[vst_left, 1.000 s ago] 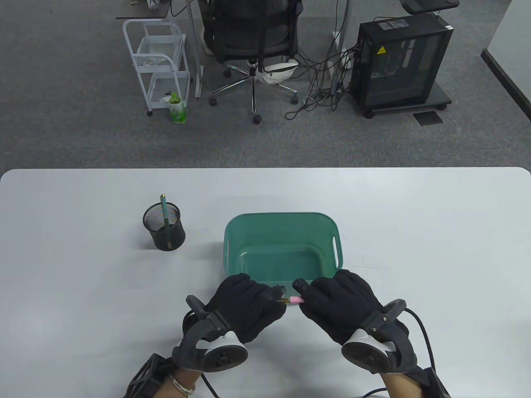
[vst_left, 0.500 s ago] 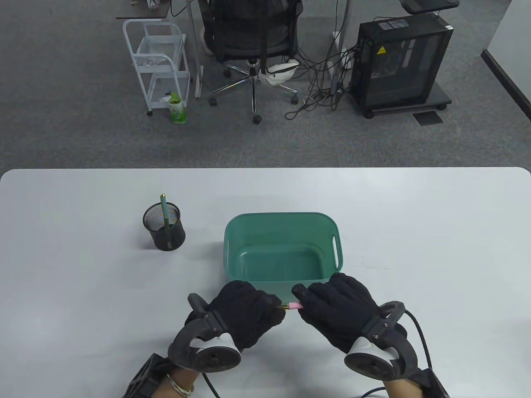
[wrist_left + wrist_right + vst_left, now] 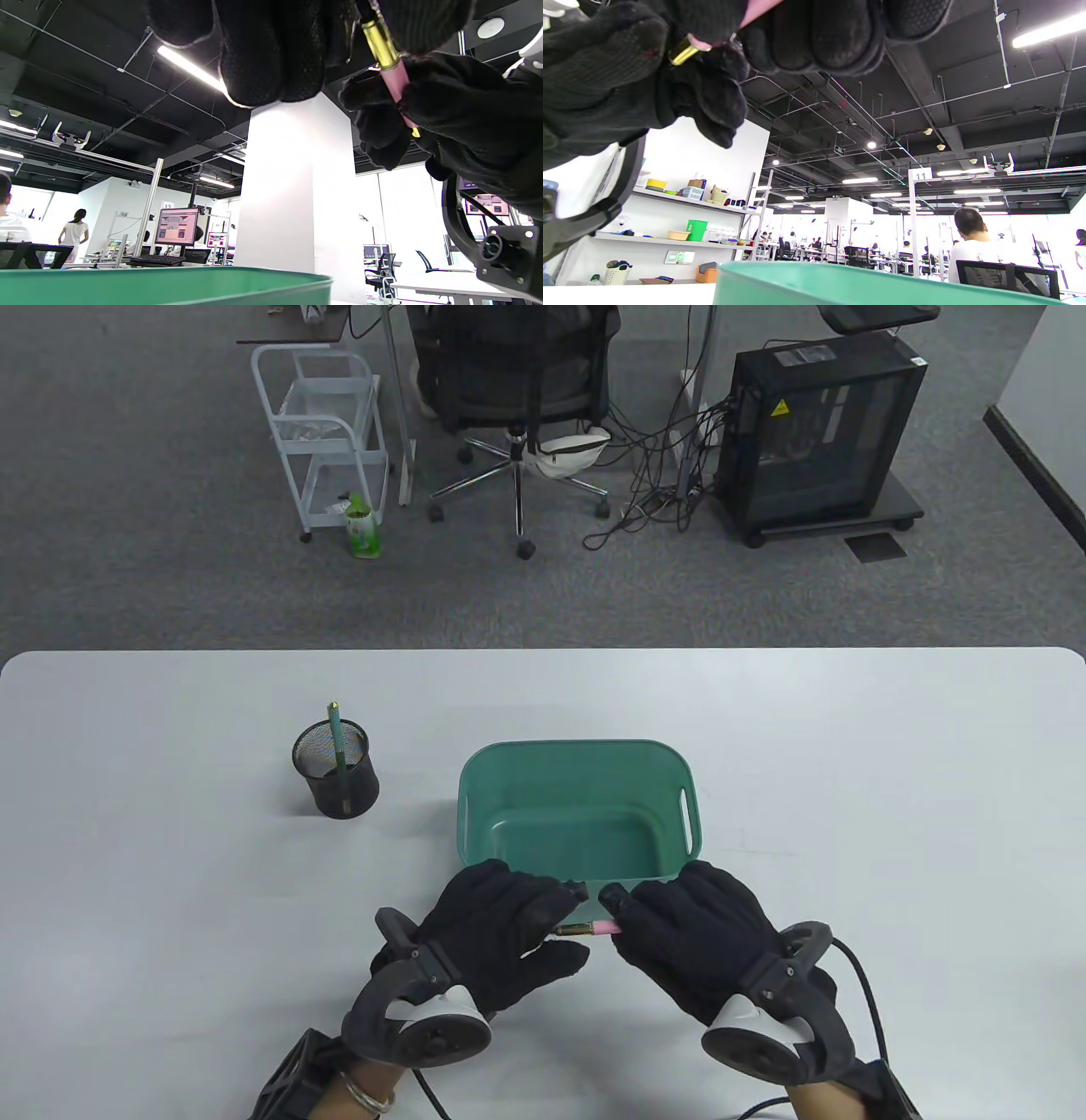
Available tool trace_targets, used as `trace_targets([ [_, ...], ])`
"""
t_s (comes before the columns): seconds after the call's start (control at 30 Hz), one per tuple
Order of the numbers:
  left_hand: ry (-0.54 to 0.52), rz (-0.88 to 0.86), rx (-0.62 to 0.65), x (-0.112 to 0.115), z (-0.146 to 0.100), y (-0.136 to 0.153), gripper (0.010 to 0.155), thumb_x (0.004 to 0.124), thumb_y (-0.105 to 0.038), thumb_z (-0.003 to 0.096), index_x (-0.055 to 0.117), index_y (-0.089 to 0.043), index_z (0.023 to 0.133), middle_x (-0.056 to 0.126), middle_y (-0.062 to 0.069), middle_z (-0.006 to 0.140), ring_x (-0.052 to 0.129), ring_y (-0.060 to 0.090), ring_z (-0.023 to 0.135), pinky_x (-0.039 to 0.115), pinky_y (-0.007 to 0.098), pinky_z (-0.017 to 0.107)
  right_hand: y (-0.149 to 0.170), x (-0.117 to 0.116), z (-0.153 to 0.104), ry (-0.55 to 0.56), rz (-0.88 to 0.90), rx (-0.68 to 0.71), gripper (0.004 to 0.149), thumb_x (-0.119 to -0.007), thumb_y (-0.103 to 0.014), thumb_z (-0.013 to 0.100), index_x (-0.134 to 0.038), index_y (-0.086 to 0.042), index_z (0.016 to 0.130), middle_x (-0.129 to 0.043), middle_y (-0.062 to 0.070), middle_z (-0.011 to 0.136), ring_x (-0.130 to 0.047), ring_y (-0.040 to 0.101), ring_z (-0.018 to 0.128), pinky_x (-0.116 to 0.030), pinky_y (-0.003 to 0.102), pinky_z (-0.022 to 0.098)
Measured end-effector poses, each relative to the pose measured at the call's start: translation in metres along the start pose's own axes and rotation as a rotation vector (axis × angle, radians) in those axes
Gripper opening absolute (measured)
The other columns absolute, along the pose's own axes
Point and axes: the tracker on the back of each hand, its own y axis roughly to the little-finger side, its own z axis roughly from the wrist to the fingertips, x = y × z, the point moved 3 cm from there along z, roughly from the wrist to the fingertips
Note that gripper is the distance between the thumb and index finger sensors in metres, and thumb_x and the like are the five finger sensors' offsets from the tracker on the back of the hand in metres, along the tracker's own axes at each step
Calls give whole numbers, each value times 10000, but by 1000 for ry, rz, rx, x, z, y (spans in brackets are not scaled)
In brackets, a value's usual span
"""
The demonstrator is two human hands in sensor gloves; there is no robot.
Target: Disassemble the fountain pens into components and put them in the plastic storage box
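A pink fountain pen (image 3: 594, 929) with a gold band (image 3: 380, 40) is held level between both gloved hands, just in front of the green plastic box (image 3: 577, 759). My left hand (image 3: 509, 920) grips its gold and dark end; the fingers hide the rest of that end. My right hand (image 3: 683, 929) pinches the pink barrel (image 3: 396, 84). In the right wrist view the gold band (image 3: 683, 51) and pink barrel (image 3: 757, 10) show between the gloves. A second, green pen (image 3: 337, 738) stands in the black mesh cup (image 3: 335, 772).
The mesh cup stands left of the box on the white table (image 3: 848, 780). The box's green rim fills the bottom of both wrist views (image 3: 169, 284) (image 3: 882, 284). Beyond the table's far edge are an office chair (image 3: 517, 381), a white cart (image 3: 327, 432) and a computer tower (image 3: 819, 432).
My left hand slid a little to the left along the pen, so more of its gold and dark end shows between the hands. The right hand stayed nearly still.
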Motion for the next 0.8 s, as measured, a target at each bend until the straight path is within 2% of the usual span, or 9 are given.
trace_targets([
  [0.2,-7,21,2,0,1,-2,463,730,-505,631,777,-170,947,952,6,848,966,180,714,697,481,717,1,1,0,3,1,-4,445,-710,-484,536,-832,-314,929,-844,-54,822,-882,125,666,-674,436,705],
  [0.47,-10,13,13,1,1,-3,453,666,-494,652,801,-152,915,969,22,801,978,182,668,705,479,705,1,1,0,4,5,-1,446,-708,-485,536,-831,-316,930,-843,-53,823,-884,122,665,-675,436,704],
  [0.8,-13,-16,15,1,1,-1,501,584,-505,662,897,-138,799,1035,6,650,1020,174,523,759,463,639,-1,1,0,3,6,6,446,-707,-487,536,-830,-319,931,-843,-55,823,-883,124,665,-674,436,705],
])
